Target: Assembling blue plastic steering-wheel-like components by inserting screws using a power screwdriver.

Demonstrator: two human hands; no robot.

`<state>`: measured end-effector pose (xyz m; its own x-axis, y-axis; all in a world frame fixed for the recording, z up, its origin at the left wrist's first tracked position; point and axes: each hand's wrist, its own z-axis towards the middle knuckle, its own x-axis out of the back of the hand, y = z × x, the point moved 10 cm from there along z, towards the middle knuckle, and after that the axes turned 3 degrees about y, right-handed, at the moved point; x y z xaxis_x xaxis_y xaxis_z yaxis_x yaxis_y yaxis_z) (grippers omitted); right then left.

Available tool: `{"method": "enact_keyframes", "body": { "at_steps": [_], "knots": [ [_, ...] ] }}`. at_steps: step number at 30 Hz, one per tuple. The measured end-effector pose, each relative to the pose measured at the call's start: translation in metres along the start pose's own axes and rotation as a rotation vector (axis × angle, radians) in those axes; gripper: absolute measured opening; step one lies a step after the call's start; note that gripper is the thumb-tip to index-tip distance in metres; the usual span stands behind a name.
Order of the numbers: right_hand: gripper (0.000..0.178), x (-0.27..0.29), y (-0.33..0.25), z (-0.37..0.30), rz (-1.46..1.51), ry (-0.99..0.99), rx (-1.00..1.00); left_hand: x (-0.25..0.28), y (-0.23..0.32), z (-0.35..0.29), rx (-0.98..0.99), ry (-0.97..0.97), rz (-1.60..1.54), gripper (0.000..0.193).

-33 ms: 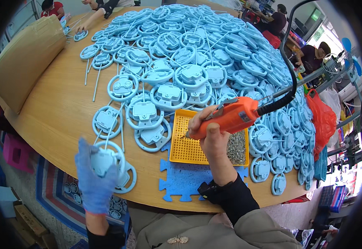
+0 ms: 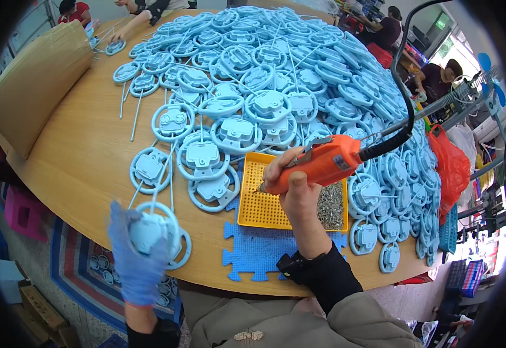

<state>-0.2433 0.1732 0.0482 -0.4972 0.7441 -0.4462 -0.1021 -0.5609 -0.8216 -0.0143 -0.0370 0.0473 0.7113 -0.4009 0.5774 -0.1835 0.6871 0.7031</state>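
Spreading over the worktop (image 2: 79, 162) to its far and right edges is a heap of blue wheels (image 2: 299, 75); a carton (image 2: 38, 84) sits at the left edge. Near the front edge, a mat (image 2: 253, 249) carries a yellow basket (image 2: 261, 216), partly hidden behind the right hand (image 2: 300, 194), whose fingers wrap round an orange screwdriver (image 2: 325, 165). At the front-left edge, the left hand (image 2: 140, 264), fingers parted, grasps one wheel (image 2: 150, 229).

Lower left: gloved left hand (image 2: 140, 268) blurred, hiding part of light-blue wheel-shaped piece (image 2: 155, 231). Centre right: metal bits (image 2: 330, 210) too small to tell singly. Upper edge cuts off co-worker's arm (image 2: 134, 24), black cord (image 2: 410, 116).
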Motion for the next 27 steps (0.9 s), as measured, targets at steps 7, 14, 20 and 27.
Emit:
{"method": "enact_keyframes", "body": {
  "at_steps": [7,14,20,27],
  "knots": [
    [0.059,-0.012,-0.064,-0.006,-0.032,0.011,0.142,-0.055,0.056,-0.073,-0.196,-0.101,-0.037,0.093],
    [0.066,-0.064,-0.085,-0.063,0.023,-0.163,0.004,-0.11,0.057,-0.084,-0.201,-0.268,-0.317,0.09],
    [0.063,-0.096,-0.045,-0.1,-0.125,-0.376,-0.282,-0.12,0.05,-0.089,-0.243,-0.319,-0.238,0.091],
    [0.062,-0.102,-0.032,-0.105,-0.197,-0.476,-0.259,-0.134,0.037,-0.087,-0.034,-0.409,-0.406,0.065]
  ]
}}
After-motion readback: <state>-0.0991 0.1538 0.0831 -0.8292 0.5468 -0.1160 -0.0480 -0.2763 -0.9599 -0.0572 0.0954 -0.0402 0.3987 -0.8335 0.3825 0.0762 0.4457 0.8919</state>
